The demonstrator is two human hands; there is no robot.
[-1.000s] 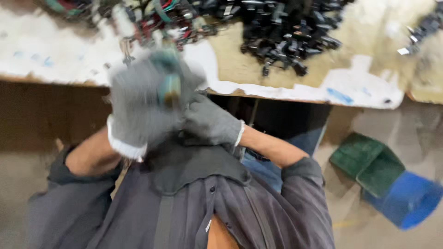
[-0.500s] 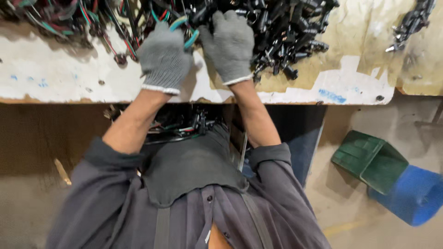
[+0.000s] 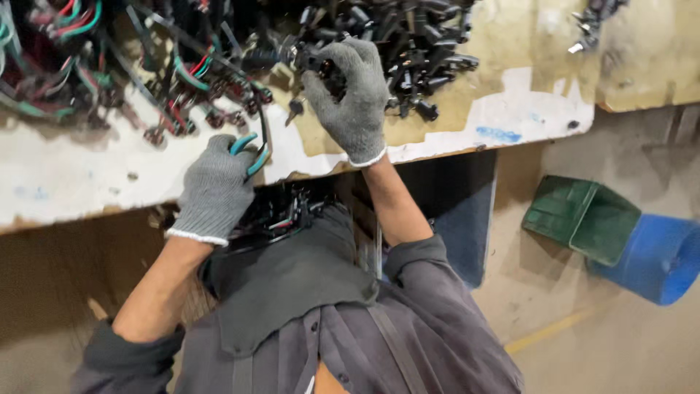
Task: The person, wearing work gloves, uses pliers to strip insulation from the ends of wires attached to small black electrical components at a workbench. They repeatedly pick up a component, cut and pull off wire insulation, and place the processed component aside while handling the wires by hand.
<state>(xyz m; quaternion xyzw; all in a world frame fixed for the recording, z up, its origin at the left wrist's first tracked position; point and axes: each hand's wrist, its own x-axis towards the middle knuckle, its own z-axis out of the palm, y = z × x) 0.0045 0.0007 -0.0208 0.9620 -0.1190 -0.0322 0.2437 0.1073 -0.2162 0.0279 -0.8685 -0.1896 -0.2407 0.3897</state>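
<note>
- A small black connector (image 3: 315,62), dark and blocky, sits pinched between the fingertips of the right hand (image 3: 352,91), which is closed on it above the worktop (image 3: 510,109)
- A thin black wire (image 3: 264,128) runs from it down toward the left hand
- The left hand (image 3: 217,188), in a grey knit glove, is closed around a tool with teal handles (image 3: 249,153) at the worktop's front edge
- A heap of black connectors (image 3: 408,44) lies just behind the right hand
- A tangle of red, green and black wires (image 3: 95,66) lies to the left on the worktop
- A green bin (image 3: 583,219) and a blue drum (image 3: 660,255) lie on the floor
</note>
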